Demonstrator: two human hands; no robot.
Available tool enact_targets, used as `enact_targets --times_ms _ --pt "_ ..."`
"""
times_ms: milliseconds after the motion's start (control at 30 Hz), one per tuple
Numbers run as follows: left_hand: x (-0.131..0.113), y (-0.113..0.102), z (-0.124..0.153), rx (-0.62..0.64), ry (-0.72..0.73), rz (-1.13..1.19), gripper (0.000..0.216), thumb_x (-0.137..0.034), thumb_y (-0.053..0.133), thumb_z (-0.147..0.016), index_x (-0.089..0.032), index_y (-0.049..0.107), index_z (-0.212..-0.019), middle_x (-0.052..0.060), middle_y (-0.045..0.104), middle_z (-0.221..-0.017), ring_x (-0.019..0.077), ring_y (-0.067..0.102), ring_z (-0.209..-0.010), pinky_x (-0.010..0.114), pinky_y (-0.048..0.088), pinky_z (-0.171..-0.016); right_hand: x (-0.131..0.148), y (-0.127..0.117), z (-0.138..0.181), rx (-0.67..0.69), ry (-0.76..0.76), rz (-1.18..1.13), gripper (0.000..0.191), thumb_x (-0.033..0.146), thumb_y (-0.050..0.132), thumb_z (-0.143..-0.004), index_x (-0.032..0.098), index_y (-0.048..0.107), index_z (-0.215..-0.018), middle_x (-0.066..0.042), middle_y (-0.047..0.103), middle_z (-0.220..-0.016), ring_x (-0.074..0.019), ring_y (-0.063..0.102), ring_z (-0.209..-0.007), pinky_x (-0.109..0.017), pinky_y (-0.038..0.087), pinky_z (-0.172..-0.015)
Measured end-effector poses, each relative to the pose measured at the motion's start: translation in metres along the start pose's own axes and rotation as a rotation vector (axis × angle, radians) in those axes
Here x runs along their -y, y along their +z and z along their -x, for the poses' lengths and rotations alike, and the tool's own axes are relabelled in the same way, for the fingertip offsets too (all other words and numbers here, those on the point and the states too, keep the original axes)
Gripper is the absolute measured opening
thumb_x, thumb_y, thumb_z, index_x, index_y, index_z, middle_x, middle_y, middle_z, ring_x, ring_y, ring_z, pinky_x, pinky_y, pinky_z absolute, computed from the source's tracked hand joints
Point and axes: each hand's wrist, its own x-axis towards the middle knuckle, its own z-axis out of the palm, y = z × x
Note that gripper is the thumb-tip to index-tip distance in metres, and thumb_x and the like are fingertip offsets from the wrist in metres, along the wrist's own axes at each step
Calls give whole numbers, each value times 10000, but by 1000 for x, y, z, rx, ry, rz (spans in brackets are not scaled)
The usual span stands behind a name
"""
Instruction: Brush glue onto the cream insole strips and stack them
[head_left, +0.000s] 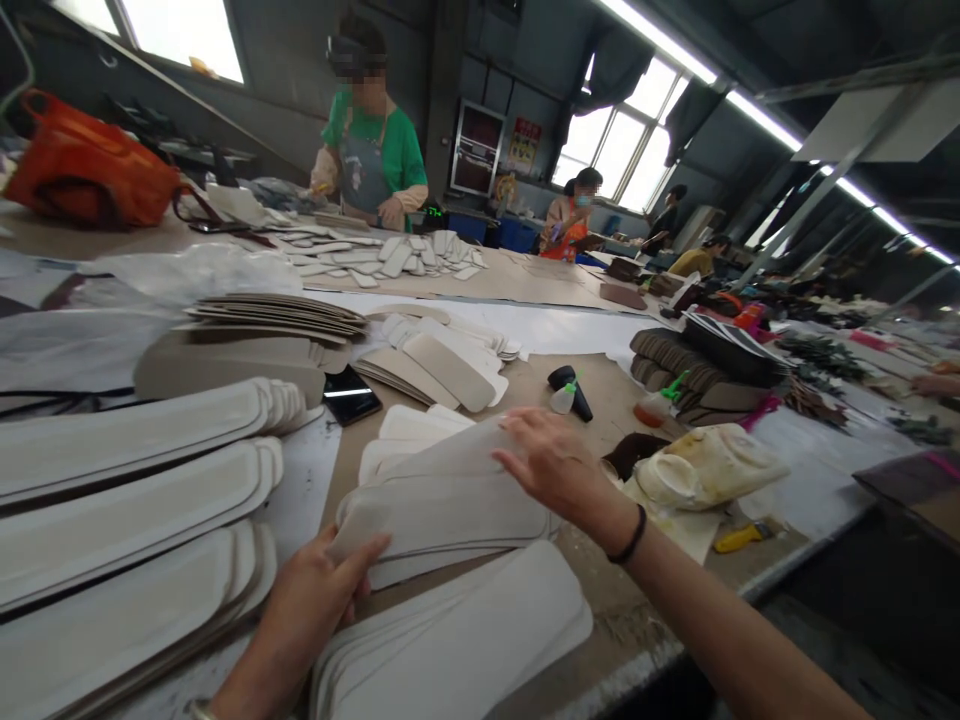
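My left hand (311,605) grips the left end of a pale, round-cornered flat panel (450,515), thumb on top and fingers underneath. This panel lies over a small fanned stack of similar panels. My right hand (555,465) is over the far right end of the upper panel (450,450), its thumb and fingers apart and touching the surface; slight blur softens the fingertips. Nearest me lies another fanned stack of pale panels (465,640). To the left, long panels (127,510) are piled in several overlapping rows.
Beyond my hands are a phone (351,395), a small green-tipped bottle (564,398), and a stack of brown pieces (675,375). On the right sit a stained plastic container (701,470) and a yellow-handled tool (742,537) near the table edge. A co-worker (375,150) stands across the table.
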Motion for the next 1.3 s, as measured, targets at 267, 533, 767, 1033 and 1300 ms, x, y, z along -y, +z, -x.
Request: enact_targets --times_ms 267,533,767,1033,1300 --pt "19 2 11 -132 72 -136 337 -569 575 -640 -267 649 -769 0 693 -607 279 671 -685 317 477 -596 42 -6 -23 245 -155 60 579 646 632 -712 142 588 -994 -121 606 -913 -277 552 -868 -393 400 -802" --pt "36 -2 8 -95 67 -169 430 -555 595 -625 -288 643 -959 1 752 -880 302 676 -881 326 481 -727 46 12 2 387 -90 33 487 406 817 -623 134 594 -960 -113 593 -975 -287 532 -901 -386 426 -782" --pt "28 -2 7 -94 37 -95 482 -593 564 -638 -248 661 -960 10 753 -860 293 672 -903 322 505 -793 41 24 -3 524 -27 -82 526 375 796 -665 115 556 -1055 -107 618 -981 -255 563 -895 -337 425 -804" --pt "29 2 -7 -60 76 -198 665 -518 513 -681 -142 506 -1229 104 712 -1025 319 637 -988 398 472 -848 15 20 -38 455 -124 -32 502 478 799 -612 152 630 -955 -175 507 -1228 -328 424 -1174 -465 275 -999" --pt "28 21 -13 103 -25 -594 680 -318 402 -828 -26 172 -1397 168 729 -910 331 678 -875 401 470 -770 -25 53 -64 692 67 -262 1252 670 779 -424 181 224 -1434 -193 359 -1401 -364 309 -1287 -564 89 -1071"
